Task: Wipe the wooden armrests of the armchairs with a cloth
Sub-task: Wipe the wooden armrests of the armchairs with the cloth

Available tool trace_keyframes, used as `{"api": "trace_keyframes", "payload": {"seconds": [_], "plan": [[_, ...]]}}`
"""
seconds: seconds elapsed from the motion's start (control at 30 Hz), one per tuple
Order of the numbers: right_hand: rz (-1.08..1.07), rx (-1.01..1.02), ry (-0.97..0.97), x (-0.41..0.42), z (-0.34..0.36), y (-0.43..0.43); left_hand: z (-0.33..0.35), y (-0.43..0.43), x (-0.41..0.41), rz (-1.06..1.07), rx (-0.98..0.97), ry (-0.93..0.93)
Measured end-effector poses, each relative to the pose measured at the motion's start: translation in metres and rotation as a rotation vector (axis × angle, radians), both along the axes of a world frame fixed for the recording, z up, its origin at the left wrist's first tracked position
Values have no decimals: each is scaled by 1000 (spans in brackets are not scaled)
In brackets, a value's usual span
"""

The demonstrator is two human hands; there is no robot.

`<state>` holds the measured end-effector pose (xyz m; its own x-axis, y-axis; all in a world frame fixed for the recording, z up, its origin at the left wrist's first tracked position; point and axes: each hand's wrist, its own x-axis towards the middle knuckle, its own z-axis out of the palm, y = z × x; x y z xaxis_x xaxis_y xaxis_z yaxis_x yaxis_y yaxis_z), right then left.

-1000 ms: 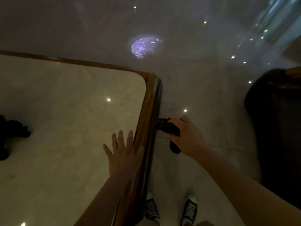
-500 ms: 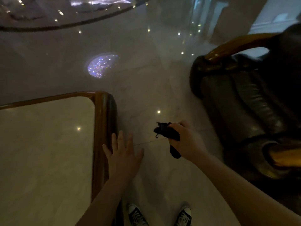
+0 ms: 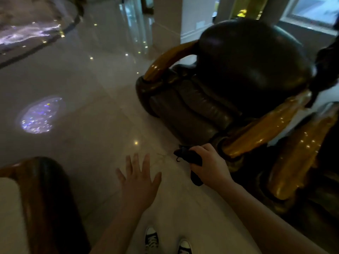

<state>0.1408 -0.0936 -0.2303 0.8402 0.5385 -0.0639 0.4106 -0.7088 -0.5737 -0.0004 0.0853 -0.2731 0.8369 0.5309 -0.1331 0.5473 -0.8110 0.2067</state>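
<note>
Right hand (image 3: pixel 211 165) clamped on a dark cloth (image 3: pixel 190 158), just short of the near armrest (image 3: pixel 256 136); left hand (image 3: pixel 140 182) spread, empty. Approach step, likely: next, press cloth onto the wood.

A single head-worn camera is looking forward and steeply down, wide-angled, so straight lines are bowing near the edges. It is sitting close above the person's two forearms, with the shoes (image 3: pixel 166 241) showing at the bottom edge directly beneath. The glossy floor (image 3: pixel 102 99) is filling the left and centre, the armchair (image 3: pixel 238 79) is occupying the right side nearby, and the desk (image 3: pixel 11 217) corner is cutting in at lower left.
</note>
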Motion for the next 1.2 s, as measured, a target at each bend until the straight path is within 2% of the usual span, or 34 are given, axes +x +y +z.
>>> {"api": "trace_keyframes", "payload": {"seconds": [0.7, 0.93, 1.2], "plan": [[-623, -84, 14, 77, -11, -124, -20, -81, 235, -729, 5, 32], [-757, -71, 4, 118, -34, -206, -30, -156, 304, -879, -17, 46], [-835, -27, 99, 181, -78, -306, -55, -248, 384, -911, -20, 61]]}}
